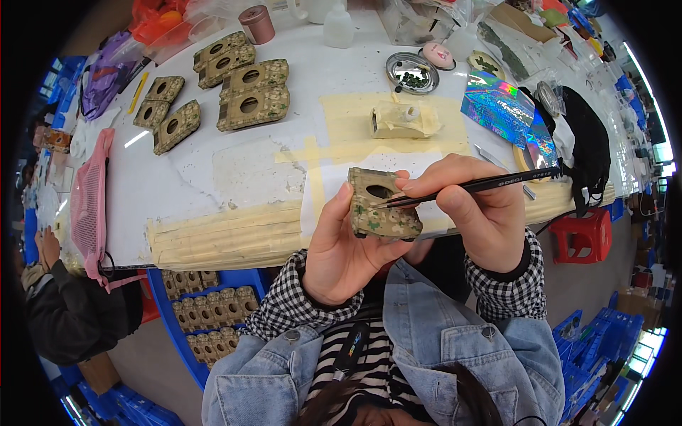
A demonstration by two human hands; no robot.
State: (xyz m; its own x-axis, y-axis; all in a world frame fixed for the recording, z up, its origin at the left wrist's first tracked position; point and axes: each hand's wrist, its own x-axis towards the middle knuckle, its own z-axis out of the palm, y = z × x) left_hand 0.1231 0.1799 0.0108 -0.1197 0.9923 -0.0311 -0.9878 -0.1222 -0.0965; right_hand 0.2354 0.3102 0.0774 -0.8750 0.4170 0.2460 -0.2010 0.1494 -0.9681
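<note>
My left hand (332, 252) grips a camouflage-patterned casing (376, 223) with a round hole, tilted up over the table's near edge. Black tweezers (497, 182) are held in my right hand (484, 220) like a pen. Their fine tips meet the casing's face just below the hole, or hover very close to it; I cannot tell which. Beyond my hands lies a taped block (405, 119) with a pale knob on top. Past it stands a round metal dish (390, 68) with small dark green pieces in it.
More camouflage casings (254, 106) lie at the table's far left. A blue tray (186, 355) below the edge holds several more. Iridescent sheets (497, 106) and a black bag (588, 138) lie at right. A red stool (581, 234) stands at right; a co-worker (78, 312) sits at left.
</note>
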